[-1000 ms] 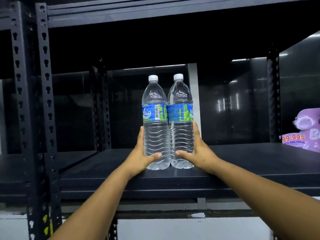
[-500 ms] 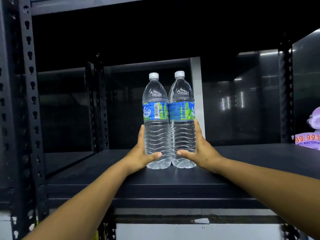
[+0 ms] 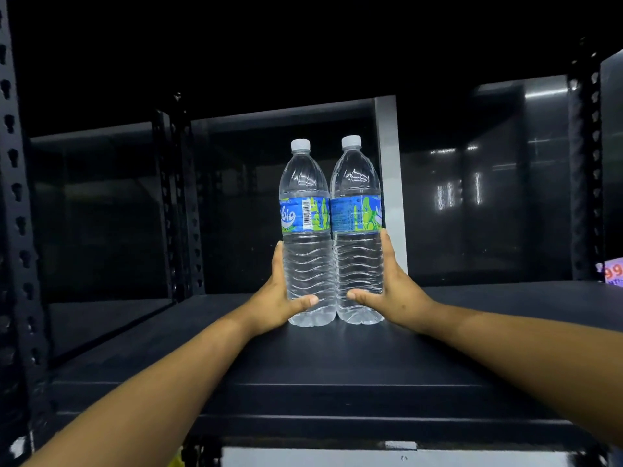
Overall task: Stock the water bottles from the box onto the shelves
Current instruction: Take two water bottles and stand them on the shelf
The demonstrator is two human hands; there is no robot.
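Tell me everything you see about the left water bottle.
The left water bottle is clear ribbed plastic, filled with water, with a white cap and a blue-green label showing a barcode. It stands upright on the black shelf, touching the right water bottle. The left hand holds its lower body, thumb across the front.

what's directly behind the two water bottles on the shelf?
Behind the left bottle is a dark back panel; behind the right bottle, a pale vertical strip. No other stock shows there. Both hands' fingers wrap out of sight behind the bottles.
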